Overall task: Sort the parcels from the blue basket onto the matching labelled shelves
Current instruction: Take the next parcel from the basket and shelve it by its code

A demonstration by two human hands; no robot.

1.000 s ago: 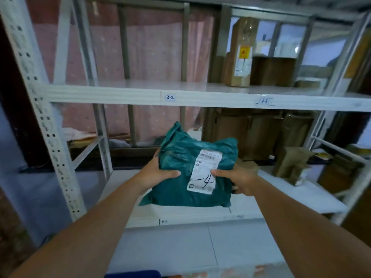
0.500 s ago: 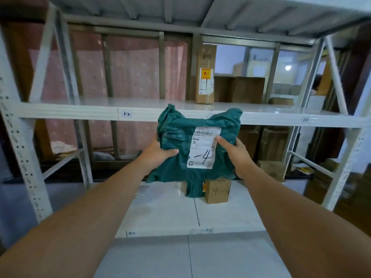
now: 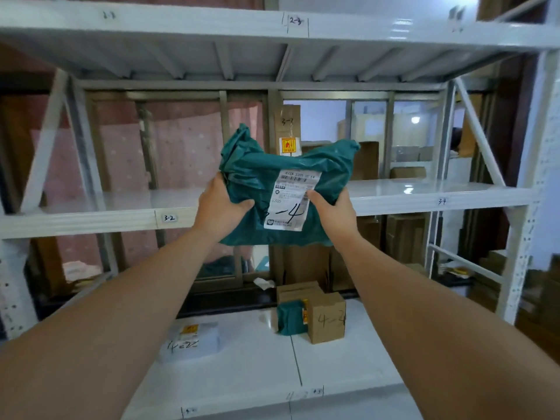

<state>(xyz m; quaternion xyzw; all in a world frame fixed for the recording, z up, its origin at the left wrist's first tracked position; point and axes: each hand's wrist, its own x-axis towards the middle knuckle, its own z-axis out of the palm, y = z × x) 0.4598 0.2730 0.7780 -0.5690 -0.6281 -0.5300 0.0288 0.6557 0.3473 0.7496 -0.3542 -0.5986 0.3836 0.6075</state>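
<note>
I hold a teal plastic parcel (image 3: 263,177) with both hands in front of the middle shelf (image 3: 424,197). Its white label (image 3: 291,204) carries a handwritten number ending in "-4". My left hand (image 3: 221,207) grips its left side and my right hand (image 3: 333,210) grips the lower right, thumb on the label. The shelf edge bears tags "3-2" (image 3: 169,218) and "3-4" (image 3: 442,201). The blue basket is out of view.
The top shelf (image 3: 272,28) has a tag "2-3". On the lower shelf (image 3: 257,368) sit a cardboard box marked "4-3" (image 3: 327,321), a small teal parcel (image 3: 291,318) and a white parcel (image 3: 191,341). A tall carton (image 3: 288,128) stands on the middle shelf.
My view has tilted up and the parcel has risen from the lower shelf level to the middle shelf's height. Both hands keep their grip.
</note>
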